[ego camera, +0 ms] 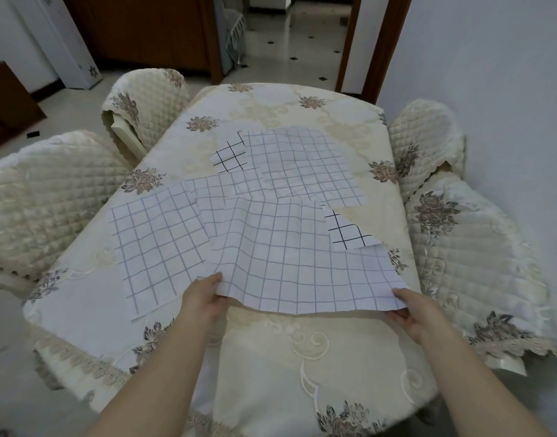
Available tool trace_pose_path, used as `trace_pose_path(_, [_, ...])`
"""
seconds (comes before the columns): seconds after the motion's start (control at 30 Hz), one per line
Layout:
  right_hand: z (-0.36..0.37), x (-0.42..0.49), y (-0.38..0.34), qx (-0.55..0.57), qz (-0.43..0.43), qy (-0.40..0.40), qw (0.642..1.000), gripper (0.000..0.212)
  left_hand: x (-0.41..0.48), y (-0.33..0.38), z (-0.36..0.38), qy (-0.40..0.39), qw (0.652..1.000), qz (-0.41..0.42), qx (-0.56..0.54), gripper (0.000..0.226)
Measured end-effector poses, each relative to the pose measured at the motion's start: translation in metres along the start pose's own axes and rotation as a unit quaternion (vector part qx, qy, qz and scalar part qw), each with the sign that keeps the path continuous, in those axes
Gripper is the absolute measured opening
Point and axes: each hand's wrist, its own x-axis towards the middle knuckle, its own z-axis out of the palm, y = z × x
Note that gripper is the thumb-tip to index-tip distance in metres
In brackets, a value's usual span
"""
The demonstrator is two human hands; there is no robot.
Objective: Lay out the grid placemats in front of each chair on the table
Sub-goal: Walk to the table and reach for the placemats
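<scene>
I am holding the near placemat (286, 257) by its 2 closest corners. My left hand (204, 298) is pinching the left corner with the thumb on top and the fingers curled beneath, and my right hand (409, 313) is gripping the right corner the same way. Its near edge is hanging lifted just above the table (302, 357), while its far part is lying across the other mats, with its far right corner folding over and showing a darker grid. The left placemat (157, 238) is lying flat toward the table's left side, near the closer of the 2 left chairs (50, 197), and the near placemat is overlapping its right edge. A middle placemat (214, 193) is peeking out between them, and the far placemat (302, 165) is resting past the table's centre, its left corner also turned over. 2 quilted right chairs (479, 263) are standing against the table's right side. A cream floral tablecloth (271, 102) is covering the tabletop.
</scene>
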Motion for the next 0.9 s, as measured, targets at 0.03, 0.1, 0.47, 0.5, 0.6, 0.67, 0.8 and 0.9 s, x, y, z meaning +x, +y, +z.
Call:
trace_pose_path(0.03, [-0.002, 0.001, -0.001, 0.001, -0.002, 0.005, 1.0, 0.011, 0.001, 0.001, -0.002, 0.011, 0.999, 0.028, 0.024, 0.016])
trace_pose_path(0.1, [-0.006, 0.001, -0.002, 0.005, -0.006, 0.016, 1.0, 0.013, 0.001, 0.002, -0.005, 0.02, 0.996, 0.07, 0.045, 0.023])
trace_pose_path(0.47, [0.02, -0.012, -0.002, -0.039, -0.092, -0.031, 0.995, 0.012, -0.02, -0.009, 0.022, -0.036, 0.927, 0.246, 0.282, 0.027])
trace_pose_path(0.5, [0.027, -0.014, -0.001, -0.048, -0.102, -0.038, 0.993, 0.01, -0.026, -0.013, 0.03, -0.029, 0.912, 0.273, 0.305, 0.021])
trace_pose_path(0.6, [0.045, -0.018, 0.001, -0.07, -0.132, -0.055, 0.987, 0.006, -0.042, -0.024, 0.055, -0.036, 0.877, 0.338, 0.34, 0.005])
trace_pose_path(0.67, [0.057, -0.021, 0.004, -0.079, -0.147, -0.068, 0.984, 0.01, -0.048, -0.031, 0.066, -0.058, 0.857, 0.363, 0.361, 0.01])
trace_pose_path(0.8, [0.078, -0.03, 0.01, -0.111, -0.172, -0.102, 0.973, 0.009, -0.054, -0.044, 0.086, -0.104, 0.838, 0.367, 0.391, 0.01])
trace_pose_path(0.9, [0.09, -0.037, 0.012, -0.142, -0.196, -0.108, 0.964, 0.009, -0.058, -0.053, 0.098, -0.134, 0.815, 0.371, 0.424, 0.008])
